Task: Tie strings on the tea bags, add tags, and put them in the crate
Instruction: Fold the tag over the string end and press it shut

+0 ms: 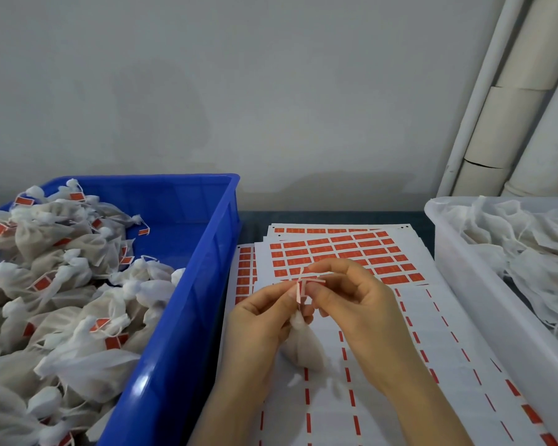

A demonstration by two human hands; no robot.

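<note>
Pinching a red tag (302, 289) between left hand (258, 320) and right hand (351, 310), both curling round it, dangling the tea bag (306, 346) just beneath, hovering over tag sheets (335, 249) at the bench's middle, sitting between blue crate (181, 284) at left edge and white tub (458, 284) at right

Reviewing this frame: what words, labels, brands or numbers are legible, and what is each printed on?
None legible.
Red stickers on the white sheets: print too blurred to read.
Tags on tea bags in the blue crate: too small.
Folded tag pinched above the held tea bag: no readable marks.
</note>
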